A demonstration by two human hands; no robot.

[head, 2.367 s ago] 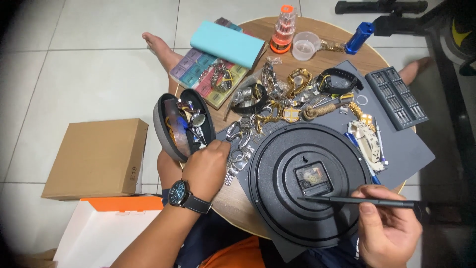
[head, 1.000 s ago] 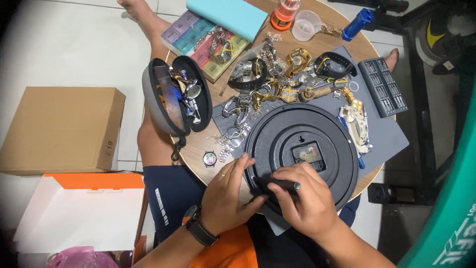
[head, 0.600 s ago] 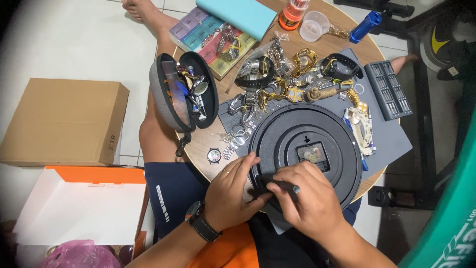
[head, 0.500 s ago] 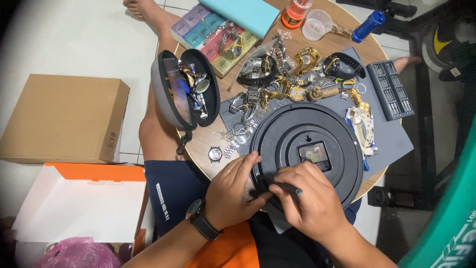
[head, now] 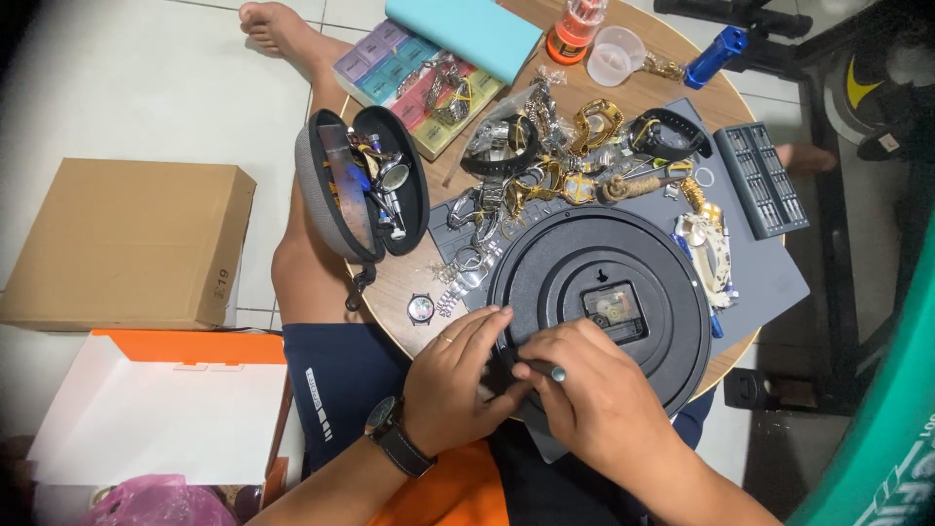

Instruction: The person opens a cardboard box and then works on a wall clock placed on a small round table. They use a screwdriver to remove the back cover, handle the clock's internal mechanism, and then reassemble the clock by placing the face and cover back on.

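A round black wall clock (head: 623, 263) lies face down on a small round wooden table (head: 399, 282), its square movement (head: 616, 310) showing at the centre. My right hand (head: 594, 399) grips a thin black screwdriver (head: 545, 370) at the clock's near-left rim. My left hand (head: 458, 380), with a black wristwatch on the wrist, rests its fingers against the same rim and touches the tool's tip end.
Behind the clock lies a heap of watches and bracelets (head: 575, 156), an open grey zip case (head: 365, 185), a bit set (head: 762, 180), a teal box (head: 467, 29) and a loose watch head (head: 421, 309). On the floor to the left sit a cardboard box (head: 122, 244) and an open white-and-orange box (head: 161, 409).
Earlier my right hand held the screwdriver out to the right and my left hand was near the zip case. Both hands have come together at the clock's near rim and stay there.
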